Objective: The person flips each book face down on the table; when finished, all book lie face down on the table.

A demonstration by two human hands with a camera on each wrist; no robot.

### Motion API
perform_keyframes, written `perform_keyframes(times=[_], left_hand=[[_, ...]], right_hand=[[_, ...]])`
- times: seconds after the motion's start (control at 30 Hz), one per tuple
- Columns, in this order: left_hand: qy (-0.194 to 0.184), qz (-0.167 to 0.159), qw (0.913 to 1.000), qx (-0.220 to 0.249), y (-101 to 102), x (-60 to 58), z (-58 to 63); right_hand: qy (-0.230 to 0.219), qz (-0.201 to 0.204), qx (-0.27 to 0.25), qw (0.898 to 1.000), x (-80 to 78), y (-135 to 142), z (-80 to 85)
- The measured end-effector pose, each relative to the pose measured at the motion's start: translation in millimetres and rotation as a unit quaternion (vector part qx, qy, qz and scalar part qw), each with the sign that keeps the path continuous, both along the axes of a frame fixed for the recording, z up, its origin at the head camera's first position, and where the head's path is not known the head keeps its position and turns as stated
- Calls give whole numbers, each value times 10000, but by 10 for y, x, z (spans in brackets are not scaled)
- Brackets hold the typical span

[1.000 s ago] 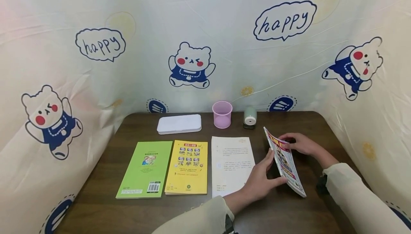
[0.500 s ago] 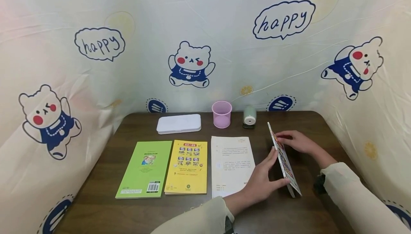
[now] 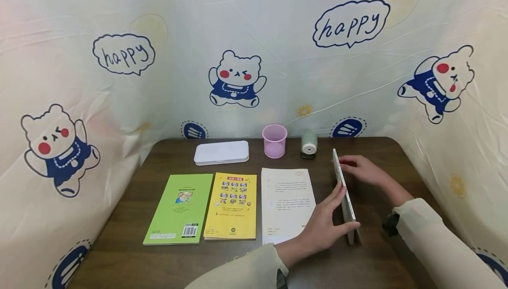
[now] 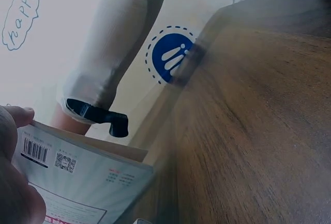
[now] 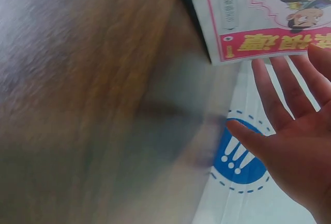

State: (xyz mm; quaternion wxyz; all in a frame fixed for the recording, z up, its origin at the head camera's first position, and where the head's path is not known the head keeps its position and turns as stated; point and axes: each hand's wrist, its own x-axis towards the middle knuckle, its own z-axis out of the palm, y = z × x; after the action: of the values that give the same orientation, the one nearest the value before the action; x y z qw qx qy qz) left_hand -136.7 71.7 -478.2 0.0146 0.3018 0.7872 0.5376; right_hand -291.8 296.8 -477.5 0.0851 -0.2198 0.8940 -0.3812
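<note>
A thin book (image 3: 348, 205) stands nearly upright on its edge at the right of the table, seen almost edge-on in the head view. My left hand (image 3: 322, 224) grips it from the left, thumb over the near edge. In the left wrist view the pale back cover (image 4: 77, 182) shows a barcode and a QR code. My right hand (image 3: 367, 173) is on the book's other side, near its far end. Seen from the right wrist, that hand's fingers (image 5: 269, 97) are extended, tips at the edge of the colourful front cover (image 5: 289, 40); whether they all touch is hard to tell.
Left of the book lie a white printed page or booklet (image 3: 287, 201), a yellow book (image 3: 231, 209) and a green book (image 3: 174, 214). Along the back stand a white case (image 3: 221, 152), a pink cup (image 3: 274, 142) and a small green device (image 3: 309, 143). Printed fabric (image 3: 174, 104) surrounds the table (image 3: 131, 253).
The book has tipped from leaning, with its colourful cover facing up, to nearly upright. My right hand has shifted slightly away and up along it; the left hand has kept its grip.
</note>
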Motion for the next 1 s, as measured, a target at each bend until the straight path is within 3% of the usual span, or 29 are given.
perform_keyframes(times=[0.57,1.0], left_hand=[[320,12,9992,-252,-54,23,64],[498,-68,9975,-500,-66,53,103]], right_hand=[[139,239,-873,9958,8,-151,319],[-588,77,-1487,9871,23,-192,338]])
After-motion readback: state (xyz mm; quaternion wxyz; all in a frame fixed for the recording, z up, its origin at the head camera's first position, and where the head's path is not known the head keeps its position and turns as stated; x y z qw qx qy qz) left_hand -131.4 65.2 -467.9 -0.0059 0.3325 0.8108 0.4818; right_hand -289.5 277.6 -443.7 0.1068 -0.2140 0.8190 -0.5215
